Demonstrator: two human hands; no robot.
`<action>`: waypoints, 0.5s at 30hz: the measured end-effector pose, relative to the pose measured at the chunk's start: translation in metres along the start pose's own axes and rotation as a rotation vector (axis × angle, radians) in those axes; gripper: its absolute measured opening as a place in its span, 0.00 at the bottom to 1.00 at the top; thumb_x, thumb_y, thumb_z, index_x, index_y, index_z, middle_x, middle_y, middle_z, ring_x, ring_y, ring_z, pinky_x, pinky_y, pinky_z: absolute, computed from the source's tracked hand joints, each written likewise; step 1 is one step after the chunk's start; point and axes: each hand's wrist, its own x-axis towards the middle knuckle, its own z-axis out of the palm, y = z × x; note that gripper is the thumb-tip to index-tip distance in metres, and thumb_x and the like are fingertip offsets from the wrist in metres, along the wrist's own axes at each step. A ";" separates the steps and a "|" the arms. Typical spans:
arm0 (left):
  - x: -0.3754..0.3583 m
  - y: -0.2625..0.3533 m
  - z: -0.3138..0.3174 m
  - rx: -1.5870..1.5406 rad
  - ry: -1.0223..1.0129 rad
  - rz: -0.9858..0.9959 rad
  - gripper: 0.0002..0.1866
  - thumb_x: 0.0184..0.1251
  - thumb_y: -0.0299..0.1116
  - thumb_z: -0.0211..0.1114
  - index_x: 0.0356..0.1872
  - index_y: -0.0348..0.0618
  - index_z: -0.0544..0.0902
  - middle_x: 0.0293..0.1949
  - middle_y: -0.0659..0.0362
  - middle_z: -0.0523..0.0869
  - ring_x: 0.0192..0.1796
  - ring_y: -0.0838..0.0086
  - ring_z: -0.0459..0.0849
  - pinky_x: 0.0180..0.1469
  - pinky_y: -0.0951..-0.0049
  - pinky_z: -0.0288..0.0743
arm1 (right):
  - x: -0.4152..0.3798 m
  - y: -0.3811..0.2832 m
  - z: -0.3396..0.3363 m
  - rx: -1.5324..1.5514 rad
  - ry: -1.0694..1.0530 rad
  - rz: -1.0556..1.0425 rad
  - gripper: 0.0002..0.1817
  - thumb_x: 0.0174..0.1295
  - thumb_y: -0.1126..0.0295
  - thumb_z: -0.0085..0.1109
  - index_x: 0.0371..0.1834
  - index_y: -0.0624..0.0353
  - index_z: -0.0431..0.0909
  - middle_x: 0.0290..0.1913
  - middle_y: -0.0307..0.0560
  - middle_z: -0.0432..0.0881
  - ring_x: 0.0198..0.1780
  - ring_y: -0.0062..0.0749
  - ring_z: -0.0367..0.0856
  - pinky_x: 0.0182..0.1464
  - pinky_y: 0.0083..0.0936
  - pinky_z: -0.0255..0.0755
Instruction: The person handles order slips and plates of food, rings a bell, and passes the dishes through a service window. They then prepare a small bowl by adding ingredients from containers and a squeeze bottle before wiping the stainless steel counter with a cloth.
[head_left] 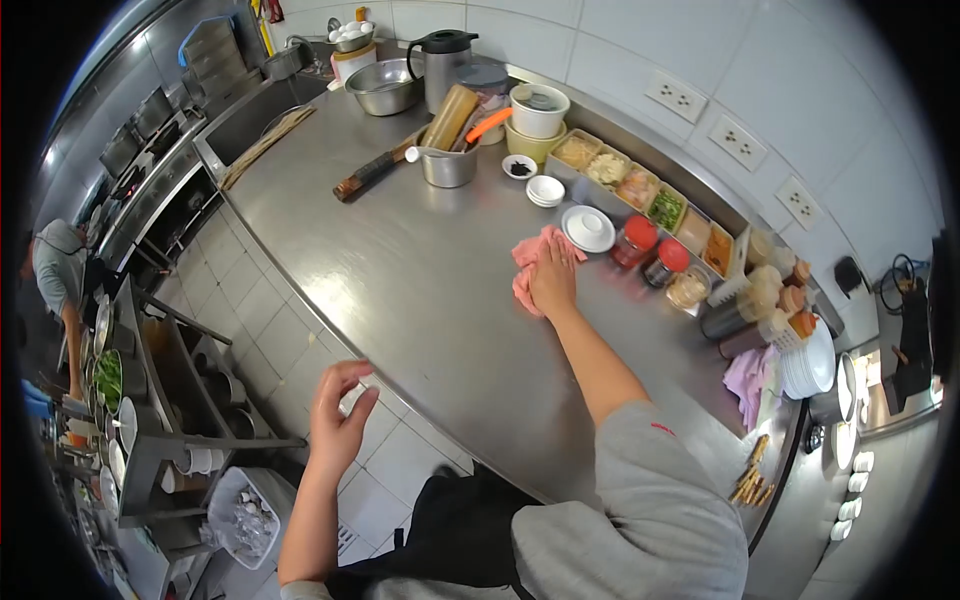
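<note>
My right hand (553, 280) presses a pink cloth (524, 262) against the steel counter (420, 300), its fingers stretched over the fabric. Right beside the cloth is a white lidded dish (588, 229), with red-capped jars (634, 241) a little further right. My left hand (342, 405) hangs in the air off the counter's front edge, fingers curled and apart from the thumb, holding nothing. Small stacked white bowls (545, 191) and a dish of dark bits (519, 167) sit behind the cloth.
Along the wall stand a row of ingredient tubs (636, 187), a steel jug (447, 75) and a metal pot (447, 167) holding tools. Bottles (735, 312) and white plates (806, 365) stand at the right. A co-worker (62, 265) is at the far left, above a waste bin (245, 515).
</note>
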 end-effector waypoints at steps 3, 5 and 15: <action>0.019 -0.024 -0.033 0.009 -0.014 -0.048 0.12 0.57 0.20 0.63 0.43 0.40 0.78 0.47 0.58 0.80 0.52 0.70 0.78 0.54 0.71 0.72 | 0.051 -0.033 0.024 0.424 -0.039 0.078 0.16 0.62 0.63 0.45 0.48 0.62 0.66 0.46 0.50 0.72 0.48 0.40 0.68 0.50 0.36 0.62; 0.053 -0.024 -0.045 0.049 -0.106 -0.029 0.13 0.58 0.19 0.62 0.44 0.38 0.77 0.47 0.58 0.80 0.52 0.72 0.78 0.55 0.71 0.71 | 0.071 -0.085 0.030 1.140 -0.215 0.298 0.14 0.69 0.59 0.40 0.33 0.57 0.69 0.28 0.41 0.73 0.27 0.28 0.71 0.31 0.28 0.67; 0.250 0.015 0.054 0.028 -0.547 0.460 0.11 0.58 0.23 0.63 0.42 0.42 0.79 0.42 0.57 0.81 0.46 0.67 0.80 0.50 0.70 0.73 | -0.009 -0.301 0.013 0.794 -0.297 -0.400 0.25 0.42 0.81 0.55 0.49 0.57 0.74 0.55 0.49 0.74 0.63 0.39 0.67 0.63 0.34 0.62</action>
